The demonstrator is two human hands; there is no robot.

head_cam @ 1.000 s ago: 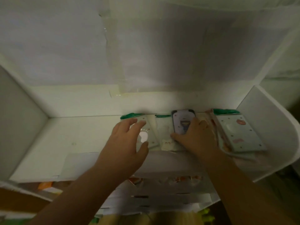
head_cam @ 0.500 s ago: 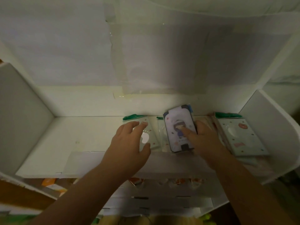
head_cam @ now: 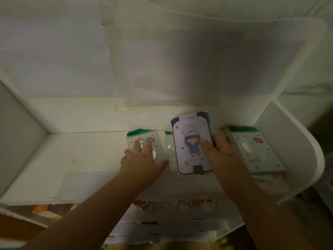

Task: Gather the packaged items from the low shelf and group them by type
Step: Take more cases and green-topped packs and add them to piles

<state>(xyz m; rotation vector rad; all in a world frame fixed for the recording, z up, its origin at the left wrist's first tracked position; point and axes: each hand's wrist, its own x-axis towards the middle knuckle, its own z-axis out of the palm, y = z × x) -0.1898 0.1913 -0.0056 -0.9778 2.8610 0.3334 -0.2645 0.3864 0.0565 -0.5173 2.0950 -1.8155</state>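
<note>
My right hand (head_cam: pixel 220 150) grips a flat pack with a cartoon child on a pale purple card (head_cam: pixel 191 143), thumb on its face, tilted up off the white shelf (head_cam: pixel 75 156). My left hand (head_cam: pixel 142 159) rests with straight fingers on a clear green-topped pack with a bear print (head_cam: pixel 151 139) lying flat. Between them lies another clear pack (head_cam: pixel 170 150), mostly hidden by the purple card. A stack of the same green-topped packs (head_cam: pixel 255 152) sits at the shelf's right end.
White side panels close the shelf on the left (head_cam: pixel 19 134) and right (head_cam: pixel 281 134). The back wall (head_cam: pixel 162 69) is covered with taped sheets. Below the shelf's front edge, lower shelves (head_cam: pixel 171 222) hold orange-printed items.
My right hand has lifted the purple cartoon pack from flat on the shelf and raised it towards me. My left hand stays on the green-topped pack.
</note>
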